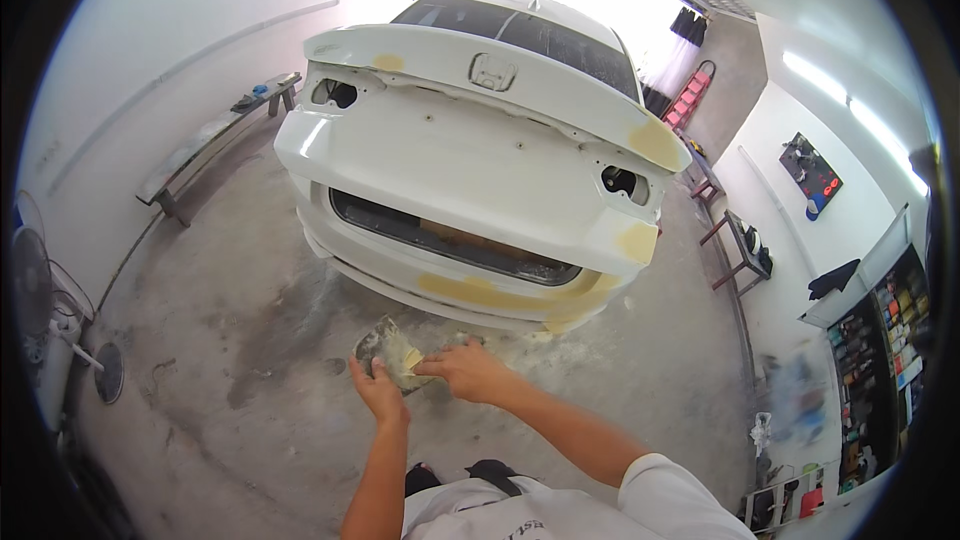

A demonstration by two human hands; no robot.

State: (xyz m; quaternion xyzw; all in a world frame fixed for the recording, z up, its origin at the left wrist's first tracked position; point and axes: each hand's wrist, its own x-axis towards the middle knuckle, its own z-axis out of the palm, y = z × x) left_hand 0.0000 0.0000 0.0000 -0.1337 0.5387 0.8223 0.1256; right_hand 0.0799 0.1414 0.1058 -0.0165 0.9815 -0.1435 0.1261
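My left hand (380, 392) grips the near left edge of a flat, grey-green mixing board (376, 343) smeared with pale filler. Over that board, my right hand (470, 372) has its fingers closed on a small pale-yellow putty spreader (412, 358), which seems to touch the board's surface. Its far edge is partly lost against the dusty floor. Just beyond both hands stands the rear of a white car (450, 160) with its lamps removed. Yellow filler patches (480, 292) cover parts of the bumper, the right rear corner and the boot lid's edge.
A long bench (215, 145) runs along the left wall, and a fan (108, 372) stands at lower left. To the right are a small dark stool (740, 250), a red stepladder (690, 95) and crowded shelves (885, 340). Grey concrete floor (250, 420) surrounds the car.
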